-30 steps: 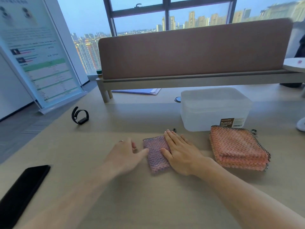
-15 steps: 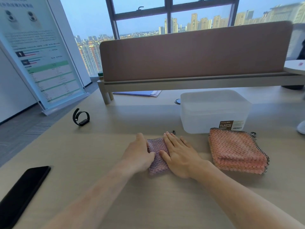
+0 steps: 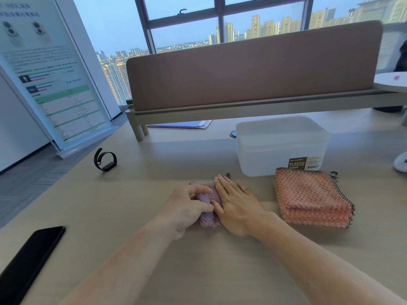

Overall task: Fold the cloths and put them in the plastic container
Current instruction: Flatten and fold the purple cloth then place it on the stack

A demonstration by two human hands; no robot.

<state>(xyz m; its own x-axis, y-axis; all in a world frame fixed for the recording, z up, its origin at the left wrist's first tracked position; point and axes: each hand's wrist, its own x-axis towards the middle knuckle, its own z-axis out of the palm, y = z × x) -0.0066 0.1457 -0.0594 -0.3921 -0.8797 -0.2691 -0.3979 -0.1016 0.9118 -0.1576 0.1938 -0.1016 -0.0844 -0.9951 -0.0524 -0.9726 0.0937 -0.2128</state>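
A small folded purple cloth point(image 3: 209, 209) lies on the wooden table in front of me. My left hand point(image 3: 187, 205) pinches its left edge with curled fingers. My right hand point(image 3: 236, 204) lies flat on its right half, fingers together, pressing it down. Only a narrow strip of the cloth shows between the hands. To the right sits a stack of orange cloths point(image 3: 310, 198) with dark mesh edges. Behind them stands the translucent plastic container point(image 3: 279, 146), whose inside I cannot make out.
A black phone point(image 3: 30, 258) lies at the near left. A black wristband point(image 3: 105, 160) stands further back on the left. A brown desk divider point(image 3: 253, 69) runs along the rear, with blue papers point(image 3: 182, 124) under it. A white object point(image 3: 400, 164) is at the right edge.
My left hand moved right from beside the purple cloth onto its left edge and closed its fingers on it. My right hand stayed flat on the cloth.
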